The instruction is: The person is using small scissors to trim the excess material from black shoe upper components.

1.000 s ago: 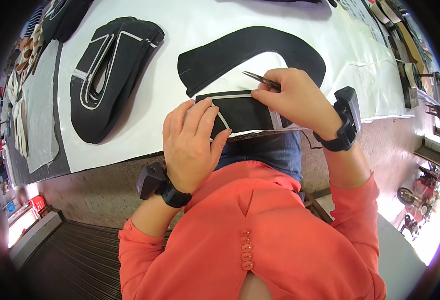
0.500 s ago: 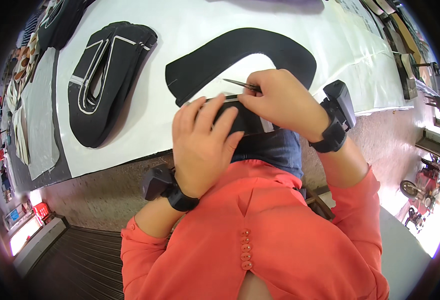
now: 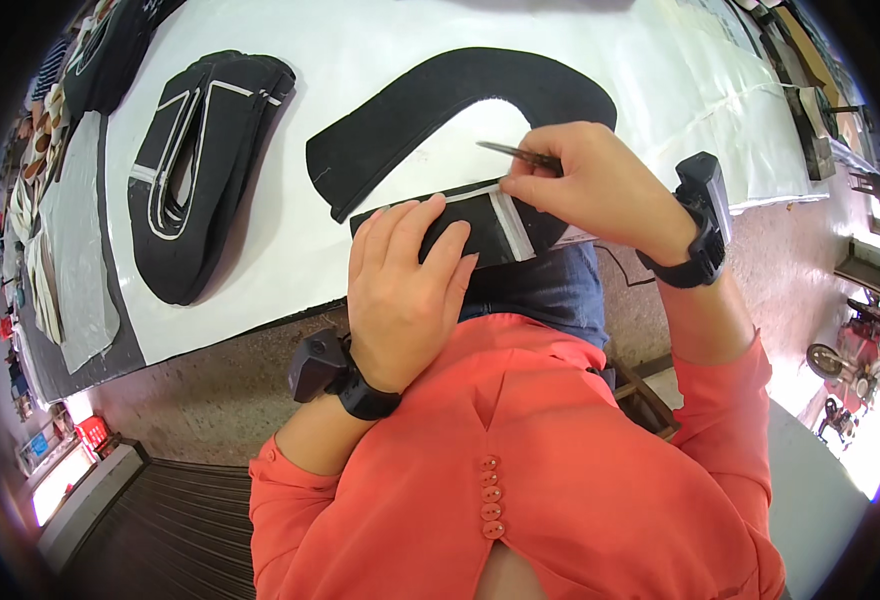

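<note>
**Black piece flattened under the left hand, tool at its white edge**

Since half a second ago the left hand (image 3: 405, 290) has slid down off the top of the small black piece (image 3: 465, 232) and now lies flat, fingers (image 3: 390, 235) spread narrowly and pressing the piece against the near edge of the table (image 3: 290, 270). That piece is a flat strip of dark, matte material with thin white bands along its upper edge and across its right end; it sits at the table's front edge, partly over the person's lap.

Right hand (image 3: 595, 185) is closed on a slim metal tool (image 3: 510, 152), pinched between thumb and fingertips, its thin dark point sticking out to the left just above the strip's white band. Both wrists carry black straps with boxy black devices.

Just behind the strip lies a large curved black panel (image 3: 440, 110), smooth-edged and arch-shaped, flat on the glossy white table covering. Further left rests a stack of black pieces (image 3: 205, 170) outlined with white strips, roughly oval. Along the table's left end lies a pale grey sheet (image 3: 75, 250), with small stacked items beside it, too small to tell apart.
</note>
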Demonstrator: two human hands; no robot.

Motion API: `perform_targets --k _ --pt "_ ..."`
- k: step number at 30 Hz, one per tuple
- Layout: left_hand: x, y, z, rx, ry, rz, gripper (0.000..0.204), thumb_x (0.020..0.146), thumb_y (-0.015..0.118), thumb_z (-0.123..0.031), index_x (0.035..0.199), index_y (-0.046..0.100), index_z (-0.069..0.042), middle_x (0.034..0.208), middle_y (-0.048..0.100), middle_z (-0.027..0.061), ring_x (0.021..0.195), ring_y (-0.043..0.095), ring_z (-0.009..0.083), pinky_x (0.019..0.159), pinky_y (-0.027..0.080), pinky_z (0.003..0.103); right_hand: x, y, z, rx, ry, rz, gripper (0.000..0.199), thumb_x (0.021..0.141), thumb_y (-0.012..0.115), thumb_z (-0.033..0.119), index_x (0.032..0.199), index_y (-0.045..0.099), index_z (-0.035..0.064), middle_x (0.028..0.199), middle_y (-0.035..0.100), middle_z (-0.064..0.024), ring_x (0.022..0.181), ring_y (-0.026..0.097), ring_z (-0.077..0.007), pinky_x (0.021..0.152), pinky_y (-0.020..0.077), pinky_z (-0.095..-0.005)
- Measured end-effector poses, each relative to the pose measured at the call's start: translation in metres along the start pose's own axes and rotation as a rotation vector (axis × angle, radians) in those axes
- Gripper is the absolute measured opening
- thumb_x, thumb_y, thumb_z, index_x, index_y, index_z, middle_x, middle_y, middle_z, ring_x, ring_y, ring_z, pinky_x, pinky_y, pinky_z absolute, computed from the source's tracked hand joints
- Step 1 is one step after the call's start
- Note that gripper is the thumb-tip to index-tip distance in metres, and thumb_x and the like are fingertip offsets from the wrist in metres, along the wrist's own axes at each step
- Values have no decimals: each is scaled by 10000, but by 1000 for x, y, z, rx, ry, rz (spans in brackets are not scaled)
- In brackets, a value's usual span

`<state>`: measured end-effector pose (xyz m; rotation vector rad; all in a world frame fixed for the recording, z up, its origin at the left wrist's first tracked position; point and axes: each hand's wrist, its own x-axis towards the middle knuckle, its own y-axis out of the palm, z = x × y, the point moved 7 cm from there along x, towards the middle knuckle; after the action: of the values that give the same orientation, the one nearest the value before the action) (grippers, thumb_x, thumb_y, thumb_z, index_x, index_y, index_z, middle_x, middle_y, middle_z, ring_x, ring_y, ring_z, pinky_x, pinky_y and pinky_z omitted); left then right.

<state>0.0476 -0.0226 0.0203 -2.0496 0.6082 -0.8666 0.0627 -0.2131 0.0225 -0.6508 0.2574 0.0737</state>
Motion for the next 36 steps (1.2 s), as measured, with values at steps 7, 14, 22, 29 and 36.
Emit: perform_targets --k 7,14,22,29,36 --pt "-1 1 1 -5 1 3 302 837 764 -83 1130 708 -38 1286 634 126 1183 572 351 1008 459 464 1 -2 1 -108 31 -41 282 822 718 255 808 707 -26 722 654 -198 711 674 -356 672 527 -398" --pt "-2 2 -1 -10 -32 -6 323 853 746 -87 1168 693 -42 1333 631 140 1211 583 362 1055 442 499 0 2 1 -127 34 -56 262 831 705 233 787 699 -25 703 657 -200 660 689 -350 633 542 -401" --pt "16 8 -19 -13 77 26 236 855 714 -39 1090 699 -21 1242 656 134 1150 616 361 1011 479 493 0 4 -7 81 119 139 215 856 723 174 883 708 -39 655 646 -64 630 628 -111 589 483 -275" --pt "14 9 -19 -30 72 1 239 840 724 -16 1078 707 -20 1238 662 131 1141 619 358 974 497 463 -14 -23 -15 -115 99 143 169 825 740 126 887 686 -22 664 600 -51 616 542 -116 598 454 -270" --pt "12 9 -19 -26 67 -8 243 839 732 -19 1081 711 -22 1239 665 125 1142 619 357 975 499 464 -15 -19 -8 -88 -245 -190 193 854 725 91 965 597 0 728 613 -100 641 555 -163 625 471 -302"
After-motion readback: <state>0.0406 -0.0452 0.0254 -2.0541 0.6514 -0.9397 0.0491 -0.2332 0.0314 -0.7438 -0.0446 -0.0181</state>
